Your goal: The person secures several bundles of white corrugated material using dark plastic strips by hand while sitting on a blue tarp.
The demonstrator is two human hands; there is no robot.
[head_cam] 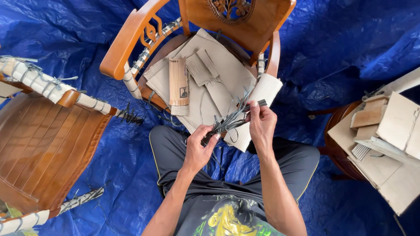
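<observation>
Both hands, the left hand (200, 146) and right hand (261, 120), are gripping a bundle of dark strings (231, 119) (loose ends splaying) above the cardboard-covered wooden chair (131, 35).

We see bright, even daylight, no single hard source. Soft shadows only: dark patch under chair (192, 65) seat, deep creases in tarp (350, 39) right of chair. Tarp shows pale sheen on wrinkles left of chair, no blown glare. Chair arm glossy, mild highlight. Focus sharp at centre; we read cardboard (218, 74) ribs on chair clearly. Slight softness on hands below chair. Wide-lens bending at edges: frame corners stretch, second chair (43, 144) far left bows outward.
</observation>
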